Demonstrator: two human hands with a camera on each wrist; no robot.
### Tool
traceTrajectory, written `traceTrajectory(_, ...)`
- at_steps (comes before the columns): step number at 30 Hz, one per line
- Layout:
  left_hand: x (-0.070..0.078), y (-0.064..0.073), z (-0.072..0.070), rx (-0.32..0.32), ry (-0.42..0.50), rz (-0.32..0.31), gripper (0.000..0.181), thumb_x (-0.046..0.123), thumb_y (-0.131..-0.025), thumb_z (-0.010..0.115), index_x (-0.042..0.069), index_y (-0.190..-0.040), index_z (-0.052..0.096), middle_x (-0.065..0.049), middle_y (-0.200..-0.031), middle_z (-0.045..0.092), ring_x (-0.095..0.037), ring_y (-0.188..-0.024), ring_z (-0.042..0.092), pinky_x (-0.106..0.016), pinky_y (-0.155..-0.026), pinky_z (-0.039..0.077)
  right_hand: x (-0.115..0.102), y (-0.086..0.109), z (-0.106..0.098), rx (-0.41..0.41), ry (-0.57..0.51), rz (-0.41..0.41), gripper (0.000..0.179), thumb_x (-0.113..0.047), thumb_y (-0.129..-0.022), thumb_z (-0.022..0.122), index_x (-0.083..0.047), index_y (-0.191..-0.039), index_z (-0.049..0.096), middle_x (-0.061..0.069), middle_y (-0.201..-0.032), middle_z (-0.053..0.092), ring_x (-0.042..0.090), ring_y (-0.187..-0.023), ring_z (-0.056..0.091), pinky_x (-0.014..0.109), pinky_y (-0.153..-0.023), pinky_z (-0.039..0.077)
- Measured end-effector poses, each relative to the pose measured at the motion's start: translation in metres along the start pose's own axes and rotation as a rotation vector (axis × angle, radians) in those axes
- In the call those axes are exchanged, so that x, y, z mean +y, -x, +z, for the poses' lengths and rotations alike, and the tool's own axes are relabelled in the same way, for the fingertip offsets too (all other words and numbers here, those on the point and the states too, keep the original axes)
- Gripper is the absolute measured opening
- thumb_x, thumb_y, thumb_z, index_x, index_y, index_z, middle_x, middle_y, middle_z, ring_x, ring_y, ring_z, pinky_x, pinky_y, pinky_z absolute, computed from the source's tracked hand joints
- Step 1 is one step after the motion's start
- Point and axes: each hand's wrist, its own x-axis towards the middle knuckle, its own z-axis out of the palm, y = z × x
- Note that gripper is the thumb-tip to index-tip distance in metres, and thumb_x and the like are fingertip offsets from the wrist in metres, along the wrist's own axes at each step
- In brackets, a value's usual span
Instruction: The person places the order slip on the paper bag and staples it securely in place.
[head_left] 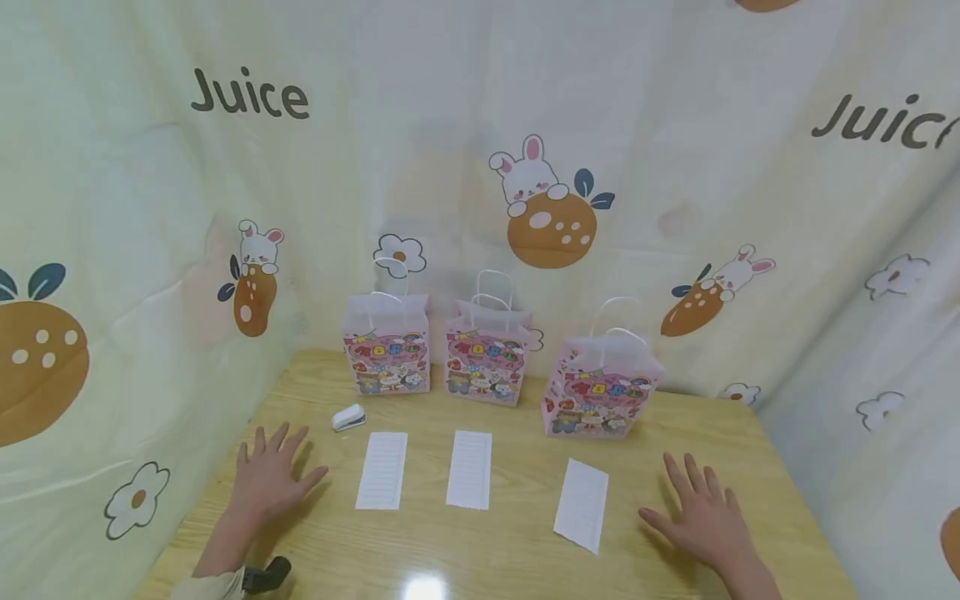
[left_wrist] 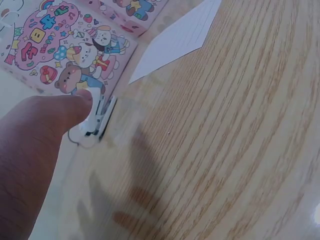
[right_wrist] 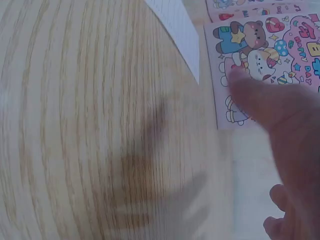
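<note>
My left hand [head_left: 268,477], fingers spread, is over the left side of the wooden table and holds nothing. Nearest to it is a small white stapler [head_left: 348,417], just beyond the fingertips. On the right side, my right hand [head_left: 705,517] is likewise spread and holds nothing. Three lined paper slips lie in a row between the hands: a left slip [head_left: 382,471], a middle slip [head_left: 469,469] and a right slip [head_left: 581,505], which is tilted. In the left wrist view, my left thumb [left_wrist: 55,112] overlaps the stapler [left_wrist: 95,112] in the line of sight.
Behind the slips stand three pink cartoon gift bags with white handles: a left bag [head_left: 388,358], a middle bag [head_left: 486,367] and a right bag [head_left: 597,400] turned slightly. A printed curtain [head_left: 435,100] hangs behind and beside the table [head_left: 510,567].
</note>
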Motion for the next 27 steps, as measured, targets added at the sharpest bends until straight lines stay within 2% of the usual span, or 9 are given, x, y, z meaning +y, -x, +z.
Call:
traceTrajectory(3, -0.001, 0.000, -0.003, -0.011, 0.009, 0.000, 0.081, 0.062, -0.085, 0.062, 0.007, -0.143, 0.044, -0.030, -0.144, 0.036, -0.064, -0.130, 0.018, -0.078, -0.096, 0.012, -0.004, -0.003, -0.003, 0.024, -0.022, -0.035, 0.098, -0.059, -0.083, 0.067, -0.002, -0.151, 0.026, 0.036, -0.146, 0.028, 0.063, -0.124, 0.028, 0.079, -0.088, 0.024)
traceTrajectory(9, -0.002, -0.002, -0.001, -0.031, 0.030, 0.013, 0.078, 0.058, -0.087, 0.063, 0.006, -0.142, 0.045, -0.031, -0.143, 0.038, -0.064, -0.129, 0.019, -0.077, -0.096, 0.014, -0.012, -0.008, -0.002, 0.200, -0.116, -0.145, 0.086, -0.040, -0.079, 0.080, 0.003, -0.142, 0.041, 0.035, -0.140, 0.038, 0.057, -0.120, 0.040, 0.073, -0.082, 0.037)
traceTrajectory(12, -0.003, -0.005, 0.000, -0.029, 0.043, 0.023, 0.074, 0.055, -0.088, 0.063, 0.005, -0.141, 0.046, -0.030, -0.141, 0.041, -0.064, -0.128, 0.021, -0.077, -0.096, 0.016, -0.018, -0.011, -0.002, 0.244, -0.154, -0.173, 0.083, -0.034, -0.077, 0.082, 0.002, -0.141, 0.043, 0.034, -0.138, 0.041, 0.055, -0.117, 0.044, 0.072, -0.082, 0.039)
traceTrajectory(16, 0.003, -0.012, 0.004, -0.010, 0.051, 0.040, 0.065, 0.048, -0.092, 0.062, 0.004, -0.138, 0.049, -0.028, -0.137, 0.046, -0.059, -0.126, 0.032, -0.073, -0.094, 0.026, -0.025, -0.013, -0.003, 0.245, -0.184, -0.172, 0.075, -0.028, -0.078, 0.082, 0.003, -0.137, 0.047, 0.033, -0.135, 0.045, 0.054, -0.115, 0.046, 0.069, -0.086, 0.039)
traceTrajectory(21, 0.010, -0.023, 0.007, 0.037, 0.100, 0.067, 0.049, 0.034, -0.096, 0.060, 0.000, -0.131, 0.056, -0.027, -0.125, 0.055, -0.048, -0.110, 0.053, -0.065, -0.085, 0.041, -0.036, -0.018, -0.003, 0.219, -0.215, -0.169, 0.056, -0.020, -0.082, 0.078, 0.004, -0.128, 0.056, 0.027, -0.128, 0.053, 0.047, -0.112, 0.053, 0.061, -0.089, 0.043)
traceTrajectory(27, 0.012, -0.037, 0.008, 0.054, 0.117, 0.061, 0.040, 0.025, -0.097, 0.059, -0.002, -0.126, 0.059, -0.026, -0.120, 0.058, -0.047, -0.104, 0.057, -0.061, -0.083, 0.045, -0.061, -0.028, 0.005, 0.183, -0.261, -0.181, 0.042, -0.018, -0.085, 0.075, 0.000, -0.121, 0.062, 0.016, -0.119, 0.062, 0.036, -0.108, 0.059, 0.053, -0.086, 0.049)
